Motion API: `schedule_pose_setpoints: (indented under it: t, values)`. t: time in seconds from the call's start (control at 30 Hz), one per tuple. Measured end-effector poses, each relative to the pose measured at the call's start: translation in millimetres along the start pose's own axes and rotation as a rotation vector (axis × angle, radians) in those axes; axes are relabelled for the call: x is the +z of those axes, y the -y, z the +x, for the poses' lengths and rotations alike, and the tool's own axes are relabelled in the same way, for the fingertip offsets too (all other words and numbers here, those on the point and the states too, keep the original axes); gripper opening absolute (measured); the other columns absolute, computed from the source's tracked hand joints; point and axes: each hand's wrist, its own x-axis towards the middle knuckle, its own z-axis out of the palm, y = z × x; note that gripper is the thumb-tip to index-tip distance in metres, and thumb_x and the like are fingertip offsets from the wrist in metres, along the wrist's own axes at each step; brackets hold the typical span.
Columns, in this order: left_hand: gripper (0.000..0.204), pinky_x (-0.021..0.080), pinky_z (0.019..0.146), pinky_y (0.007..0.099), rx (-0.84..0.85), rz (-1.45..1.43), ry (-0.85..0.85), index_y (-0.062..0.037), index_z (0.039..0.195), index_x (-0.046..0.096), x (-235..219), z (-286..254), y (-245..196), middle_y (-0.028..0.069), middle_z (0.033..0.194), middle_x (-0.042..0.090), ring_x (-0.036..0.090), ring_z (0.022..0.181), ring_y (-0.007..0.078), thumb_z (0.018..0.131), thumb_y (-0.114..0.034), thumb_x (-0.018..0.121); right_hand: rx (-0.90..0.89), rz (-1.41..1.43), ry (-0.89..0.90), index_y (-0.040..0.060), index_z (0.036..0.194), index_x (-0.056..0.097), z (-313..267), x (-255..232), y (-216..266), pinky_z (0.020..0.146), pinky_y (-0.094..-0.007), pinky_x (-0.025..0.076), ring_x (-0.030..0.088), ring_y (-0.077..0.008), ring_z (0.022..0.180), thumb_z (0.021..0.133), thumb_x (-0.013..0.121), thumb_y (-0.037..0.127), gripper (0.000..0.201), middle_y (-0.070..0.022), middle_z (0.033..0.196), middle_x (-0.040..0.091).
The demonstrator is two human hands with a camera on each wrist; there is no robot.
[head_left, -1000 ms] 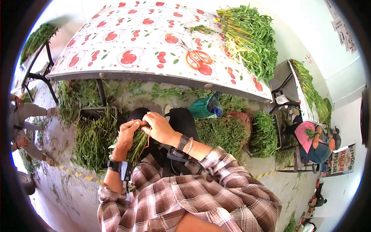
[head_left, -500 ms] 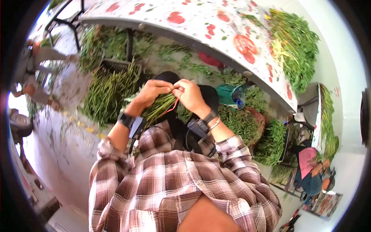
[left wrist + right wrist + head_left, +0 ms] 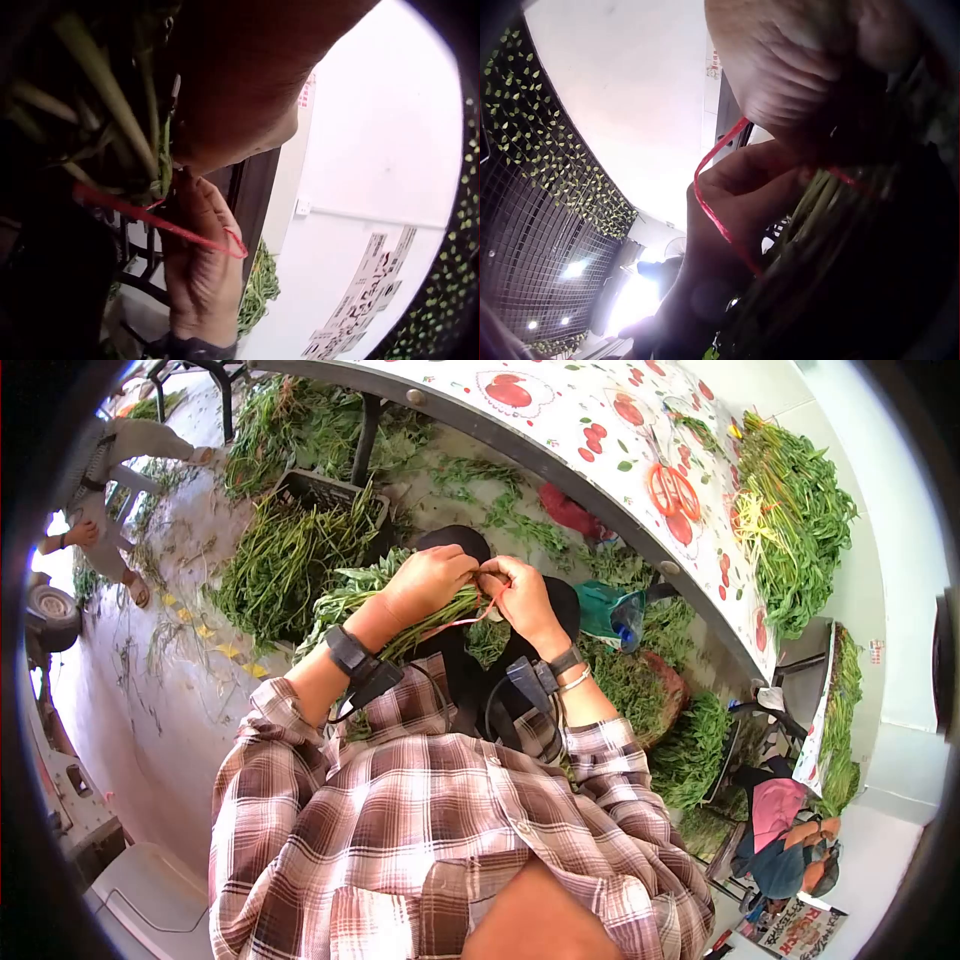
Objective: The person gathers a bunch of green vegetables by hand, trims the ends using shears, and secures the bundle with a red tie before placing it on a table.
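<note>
A bundle of leafy green stems (image 3: 350, 600) lies across the lap in the head view, its leafy end toward the left. My left hand (image 3: 435, 578) is over the stems, fingers curled and fingertips pinching at the string near their bare ends. Close beside it, my right hand (image 3: 522, 600) pinches the thin red string (image 3: 455, 624) with thumb and fingers. In the left wrist view the red string (image 3: 180, 232) runs past the stems and loops by the right hand (image 3: 206, 270). The right wrist view shows the string (image 3: 709, 214) hanging in a loop; the pinched fingertips are partly hidden in shadow.
A crate (image 3: 300, 485) heaped with stems (image 3: 290, 560) stands at left. Ahead is a fruit-patterned table (image 3: 560, 430) with orange-handled scissors (image 3: 672, 490) and a pile of greens (image 3: 795, 530). More greens (image 3: 690, 750) and a green bag (image 3: 605, 610) are at right. Another person (image 3: 785, 840) sits farther right.
The head view has turned and tilted down, so the table sits higher and farther right. Both hands stay together at the stem ends, and more of the bundle's leafy end shows.
</note>
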Motion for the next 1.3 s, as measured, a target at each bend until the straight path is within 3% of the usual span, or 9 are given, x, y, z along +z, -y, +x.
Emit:
schedule_pose_setpoints:
  t: [0.1, 0.17, 0.23, 0.27, 0.4, 0.7, 0.83, 1.1, 1.3]
  values:
    - [0.007, 0.047, 0.059, 0.037, -0.023, 0.073, 0.009, -0.0044, 0.079, 0.06, 4, -4, 1, 0.0092, 0.072, 0.053, 0.056, 0.066, 0.029, 0.076, -0.011, 0.06, 0.017, 0.014, 0.008, -0.0003, 0.087, 0.061, 1, -3, -4, 0.061, -0.0293, 0.047, 0.061, -0.0203, 0.068, 0.08, 0.057, 0.005, 0.009, -0.0124, 0.076, 0.062]
    - [0.008, 0.047, 0.06, 0.0359, 0.172, 0.21, 0.002, -0.0045, 0.079, 0.058, 2, -5, 0, 0.0082, 0.073, 0.052, 0.056, 0.068, 0.0272, 0.077, -0.013, 0.06, 0.01, 0.04, -0.008, 0.0018, 0.089, 0.062, 3, -3, 1, 0.061, -0.0293, 0.047, 0.062, -0.0193, 0.067, 0.08, 0.055, 0.004, 0.011, -0.012, 0.076, 0.063]
    - [0.01, 0.048, 0.06, 0.0361, 0.048, 0.124, -0.06, -0.0044, 0.083, 0.055, 7, -8, 1, 0.0083, 0.075, 0.052, 0.056, 0.07, 0.0269, 0.078, -0.012, 0.059, 0.019, -0.009, 0.054, 0.0025, 0.094, 0.062, 7, -7, 7, 0.061, -0.0291, 0.047, 0.062, -0.0182, 0.066, 0.081, 0.055, 0.004, 0.015, -0.0123, 0.075, 0.064]
    - [0.01, 0.048, 0.06, 0.0364, 0.046, 0.111, -0.08, -0.0043, 0.083, 0.055, 8, -9, -1, 0.0086, 0.075, 0.053, 0.056, 0.071, 0.0274, 0.079, -0.012, 0.059, -0.115, -0.074, 0.073, 0.0025, 0.095, 0.063, 11, -4, 1, 0.06, -0.0287, 0.046, 0.061, -0.0162, 0.065, 0.081, 0.055, 0.004, 0.016, -0.0119, 0.075, 0.064]
    - [0.011, 0.048, 0.061, 0.0377, -0.031, 0.076, -0.105, -0.0041, 0.082, 0.053, 8, -10, -4, 0.0097, 0.075, 0.054, 0.058, 0.072, 0.0292, 0.078, -0.012, 0.06, -0.039, -0.002, 0.173, -0.0002, 0.091, 0.063, 15, -8, 2, 0.061, -0.0268, 0.046, 0.06, -0.0132, 0.067, 0.081, 0.055, 0.003, 0.013, -0.0102, 0.077, 0.065]
    - [0.009, 0.048, 0.061, 0.0388, -0.094, 0.074, -0.136, -0.0042, 0.082, 0.053, 6, -9, -10, 0.0105, 0.076, 0.055, 0.057, 0.072, 0.0307, 0.079, -0.011, 0.059, 0.04, -0.006, 0.031, -0.0017, 0.091, 0.06, 16, -10, 27, 0.055, -0.0235, 0.044, 0.056, -0.0073, 0.064, 0.084, 0.053, 0.002, 0.011, -0.0038, 0.069, 0.059]
    - [0.01, 0.048, 0.064, 0.0399, -0.136, 0.041, -0.135, -0.0063, 0.086, 0.053, 11, -15, -6, 0.0106, 0.08, 0.054, 0.058, 0.078, 0.0304, 0.083, -0.015, 0.055, -0.192, -0.172, 0.089, -0.0026, 0.093, 0.062, 17, -8, 25, 0.058, -0.0239, 0.045, 0.057, -0.0108, 0.062, 0.085, 0.052, 0.005, 0.014, -0.0046, 0.068, 0.059]
    - [0.015, 0.048, 0.063, 0.0391, -0.138, 0.062, -0.068, -0.0059, 0.087, 0.049, 11, -17, -10, 0.0086, 0.081, 0.053, 0.058, 0.08, 0.028, 0.084, -0.019, 0.055, 0.142, -0.007, 0.297, -0.0027, 0.087, 0.061, 19, -19, 26, 0.059, -0.0198, 0.041, 0.049, -0.0036, 0.066, 0.083, 0.054, 0.001, 0.009, 0.0023, 0.071, 0.056]
    - [0.018, 0.048, 0.06, 0.0368, -0.009, 0.136, -0.077, -0.0039, 0.088, 0.047, 14, -20, -11, 0.0089, 0.082, 0.052, 0.059, 0.077, 0.0281, 0.081, -0.018, 0.056, 0.087, -0.105, 0.282, -0.0038, 0.085, 0.061, 18, -19, 21, 0.062, -0.0214, 0.043, 0.053, -0.0065, 0.068, 0.081, 0.053, -0.001, 0.009, -0.0031, 0.074, 0.061]
